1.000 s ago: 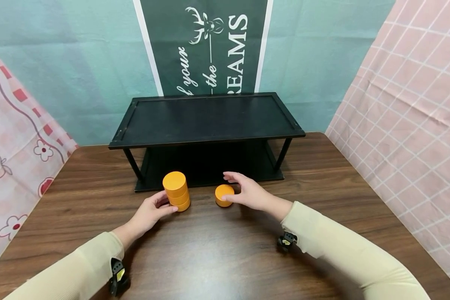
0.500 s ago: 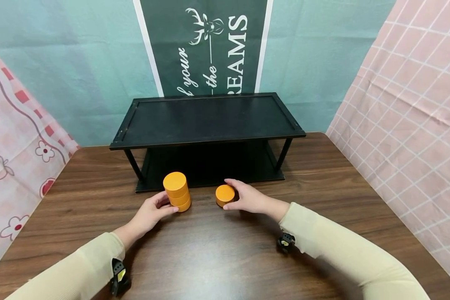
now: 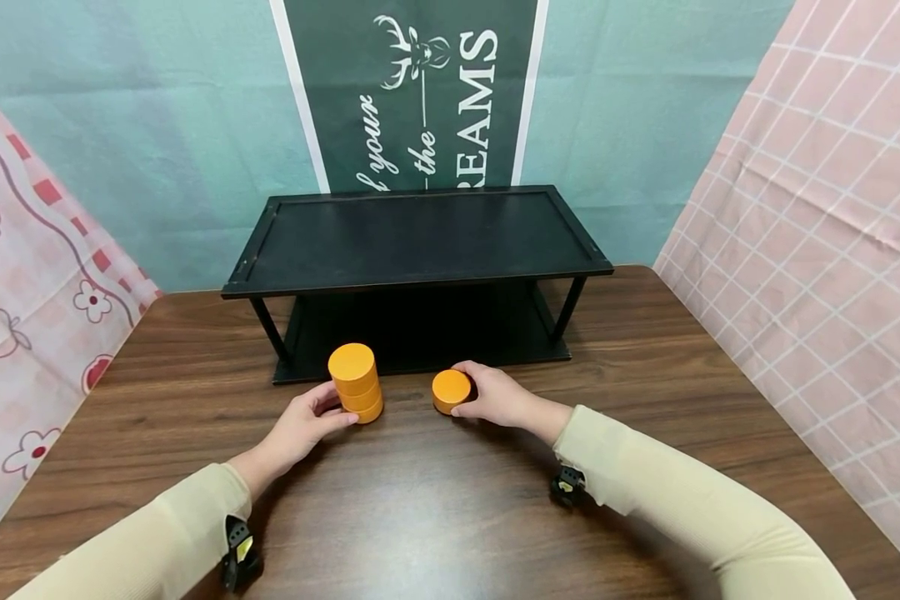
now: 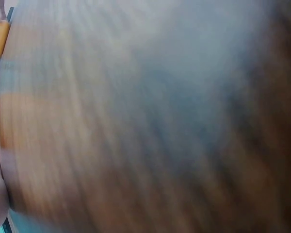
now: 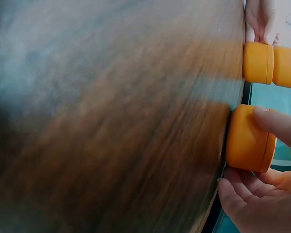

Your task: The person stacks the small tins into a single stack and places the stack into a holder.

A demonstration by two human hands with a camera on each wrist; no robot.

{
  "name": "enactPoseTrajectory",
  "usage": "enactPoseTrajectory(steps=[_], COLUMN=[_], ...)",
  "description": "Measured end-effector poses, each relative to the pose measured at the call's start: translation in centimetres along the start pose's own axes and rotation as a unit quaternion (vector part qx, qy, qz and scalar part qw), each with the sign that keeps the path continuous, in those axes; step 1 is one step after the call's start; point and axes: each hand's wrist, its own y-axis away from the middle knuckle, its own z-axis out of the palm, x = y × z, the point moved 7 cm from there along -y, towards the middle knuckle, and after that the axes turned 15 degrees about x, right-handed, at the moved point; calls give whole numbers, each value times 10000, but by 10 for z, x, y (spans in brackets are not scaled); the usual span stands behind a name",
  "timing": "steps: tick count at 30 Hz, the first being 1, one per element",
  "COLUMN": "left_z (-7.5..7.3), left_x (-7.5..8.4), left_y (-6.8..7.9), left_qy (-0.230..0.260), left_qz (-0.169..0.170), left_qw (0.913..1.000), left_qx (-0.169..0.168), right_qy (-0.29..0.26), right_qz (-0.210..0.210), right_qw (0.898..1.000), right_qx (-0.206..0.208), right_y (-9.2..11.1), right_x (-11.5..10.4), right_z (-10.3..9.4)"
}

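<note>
In the head view, a stack of round orange lidded tins [image 3: 355,383] stands upright on the wooden table, left of centre. My left hand [image 3: 296,429] holds the lowest tin of that stack, thumb on the near side, fingers partly hidden behind it. To the right, a single orange tin [image 3: 451,390] rests on the table. My right hand [image 3: 501,400] grips it from the right. The right wrist view shows the thumb pressed on one side of this tin [image 5: 248,138], with the fingers [image 5: 245,187] curled at the opposite side. The left wrist view catches only tin edges and blurred tabletop.
Just behind the tins stands a black two-tier shelf [image 3: 420,237], its lower board [image 3: 412,333] close to the table. A teal cloth [image 3: 157,150] hangs at the back. Patterned cloths flank the brown table [image 3: 435,517] on the left and right.
My right hand has lowered round the single tin, its fingers closing from spread to a grip. The left hand and the stack have stayed in place.
</note>
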Motion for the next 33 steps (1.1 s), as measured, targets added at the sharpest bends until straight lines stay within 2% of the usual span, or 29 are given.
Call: enactPoseTrajectory(steps=[9,19,33], left_z=[2,0,-1], left_x=[1,1,-1], left_y=[0,0,0], left_qy=[48,-9,129], left_qz=[-39,-9,-184], left_qw=[10000,10000,9997], left_qx=[17,8,-12], right_qy=[-536,-1169,-1433], right_qz=[-110,-207,-82], right_qw=[9983,9892,9822], right_qx=[180,861,1214], right_y=[1,0,0], right_x=[0,-3,-7], right_z=[-9,-31,-44])
